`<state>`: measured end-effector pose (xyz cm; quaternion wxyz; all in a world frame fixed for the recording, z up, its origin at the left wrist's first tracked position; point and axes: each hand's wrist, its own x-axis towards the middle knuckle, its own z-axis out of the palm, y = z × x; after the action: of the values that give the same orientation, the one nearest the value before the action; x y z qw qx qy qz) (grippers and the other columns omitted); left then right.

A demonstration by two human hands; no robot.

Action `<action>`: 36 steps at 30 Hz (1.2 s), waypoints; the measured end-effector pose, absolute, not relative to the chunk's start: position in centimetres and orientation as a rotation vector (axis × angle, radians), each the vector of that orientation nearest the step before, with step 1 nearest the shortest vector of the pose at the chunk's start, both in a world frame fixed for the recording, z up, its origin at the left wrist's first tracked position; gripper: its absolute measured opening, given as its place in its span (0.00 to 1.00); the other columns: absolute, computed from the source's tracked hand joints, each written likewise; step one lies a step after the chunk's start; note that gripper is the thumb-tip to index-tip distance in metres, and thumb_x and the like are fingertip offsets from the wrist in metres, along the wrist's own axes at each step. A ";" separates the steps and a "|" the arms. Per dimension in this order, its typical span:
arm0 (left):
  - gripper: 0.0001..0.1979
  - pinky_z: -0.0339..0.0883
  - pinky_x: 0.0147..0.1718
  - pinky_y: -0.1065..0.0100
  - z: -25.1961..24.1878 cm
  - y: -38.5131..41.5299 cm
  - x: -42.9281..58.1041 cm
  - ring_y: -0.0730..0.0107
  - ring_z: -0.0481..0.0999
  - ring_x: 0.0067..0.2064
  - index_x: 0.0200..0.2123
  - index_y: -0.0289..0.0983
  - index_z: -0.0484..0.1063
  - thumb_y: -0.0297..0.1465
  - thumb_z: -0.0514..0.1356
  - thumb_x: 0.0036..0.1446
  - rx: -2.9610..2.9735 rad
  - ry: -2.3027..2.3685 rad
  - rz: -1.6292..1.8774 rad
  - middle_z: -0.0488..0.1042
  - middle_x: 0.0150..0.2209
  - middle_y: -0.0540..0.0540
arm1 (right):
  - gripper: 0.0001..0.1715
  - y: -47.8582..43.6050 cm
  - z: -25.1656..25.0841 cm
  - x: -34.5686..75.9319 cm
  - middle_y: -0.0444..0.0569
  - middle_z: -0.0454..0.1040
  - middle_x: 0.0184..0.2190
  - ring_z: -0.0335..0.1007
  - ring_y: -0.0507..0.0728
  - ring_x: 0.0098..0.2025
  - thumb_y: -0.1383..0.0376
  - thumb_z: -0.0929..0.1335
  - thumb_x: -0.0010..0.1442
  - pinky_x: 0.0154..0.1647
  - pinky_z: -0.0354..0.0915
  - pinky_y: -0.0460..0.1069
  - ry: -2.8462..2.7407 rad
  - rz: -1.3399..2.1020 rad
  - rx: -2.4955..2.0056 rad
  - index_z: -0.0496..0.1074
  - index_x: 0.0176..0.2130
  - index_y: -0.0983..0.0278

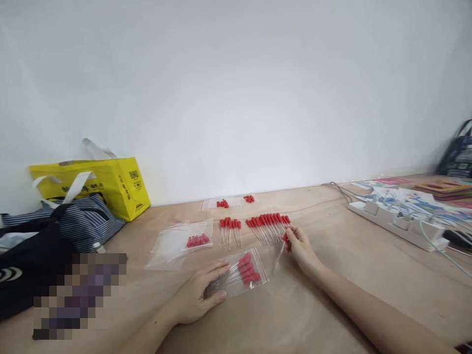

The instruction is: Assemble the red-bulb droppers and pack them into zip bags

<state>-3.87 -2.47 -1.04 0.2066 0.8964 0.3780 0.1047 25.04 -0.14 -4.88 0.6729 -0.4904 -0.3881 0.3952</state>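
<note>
Near the middle of the table, my left hand [201, 292] grips the left end of a clear zip bag [260, 258]; several droppers with red bulbs [249, 268] lie inside it. My right hand [300, 246] pinches a single dropper [280, 254] by its red bulb, its clear tube slanting down just right of the bag. Behind that hand, a fanned row of red-bulbed droppers [267, 228] lies on the table. A smaller group of droppers [229, 230] is to its left. Farther left, a filled zip bag [199, 240] rests beside flat clear bags [167, 248].
More bagged droppers [222, 203] lie by the wall. At the left stand a yellow bag [127, 189] and a striped bag [86, 221], with a black bag in front. A white power strip [398, 226] with cables and colourful sheets [416, 199] occupy the right.
</note>
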 end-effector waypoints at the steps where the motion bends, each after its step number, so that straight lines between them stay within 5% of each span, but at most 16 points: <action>1: 0.25 0.49 0.55 0.54 -1.0 -2.4 -3.9 0.59 0.54 0.58 0.55 0.45 0.56 0.36 0.54 0.53 2.495 1.051 0.290 0.55 0.58 0.49 | 0.17 0.0 -4.9 25.4 0.39 0.63 0.19 0.54 0.47 0.15 0.52 0.66 0.46 0.14 0.53 0.44 -0.904 0.890 -1.128 0.60 0.30 0.62; 7: 0.25 0.48 0.55 0.54 -0.4 -2.5 -3.8 0.60 0.55 0.58 0.53 0.45 0.60 0.27 0.53 0.51 2.432 1.044 0.288 0.57 0.58 0.51 | 0.18 0.6 -4.9 26.8 0.39 0.64 0.17 0.60 0.48 0.16 0.54 0.69 0.44 0.17 0.59 0.44 -0.830 0.959 -1.173 0.58 0.25 0.62; 14: 0.29 0.47 0.56 0.54 -0.7 -2.2 -3.8 0.63 0.57 0.57 0.50 0.45 0.64 0.18 0.48 0.44 2.450 1.052 0.384 0.63 0.54 0.52 | 0.19 3.1 -4.6 26.3 0.42 0.67 0.25 0.68 0.52 0.28 0.53 0.68 0.46 0.32 0.66 0.49 -1.073 0.705 -0.918 0.59 0.31 0.61; 19: 0.25 0.43 0.56 0.50 -1.1 -2.1 -4.0 0.63 0.58 0.56 0.50 0.46 0.64 0.20 0.47 0.50 2.573 1.008 0.440 0.66 0.52 0.52 | 0.11 4.4 -5.0 25.9 0.48 0.68 0.32 0.68 0.54 0.35 0.58 0.63 0.54 0.37 0.65 0.51 -1.423 0.334 -0.928 0.62 0.36 0.62; 27: 0.18 0.53 0.53 0.51 -1.5 -2.5 -3.8 0.60 0.62 0.54 0.49 0.46 0.65 0.30 0.54 0.54 2.661 0.943 0.516 0.67 0.51 0.47 | 0.05 4.0 -5.7 26.1 0.50 0.68 0.34 0.66 0.55 0.38 0.70 0.60 0.55 0.38 0.63 0.51 -1.860 -0.045 -1.005 0.61 0.35 0.62; 36: 0.19 0.53 0.52 0.48 -1.2 -2.4 -3.1 0.63 0.63 0.54 0.50 0.48 0.63 0.26 0.50 0.57 2.734 0.907 0.419 0.68 0.51 0.49 | 0.04 2.1 -4.8 25.9 0.50 0.68 0.33 0.63 0.55 0.37 0.69 0.62 0.55 0.37 0.60 0.51 -2.116 -0.153 -1.135 0.66 0.32 0.64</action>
<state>-3.09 -2.41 -1.23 0.1150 0.9331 0.3093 0.1431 25.87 2.07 -4.75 0.3597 -0.4401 -0.8206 -0.0595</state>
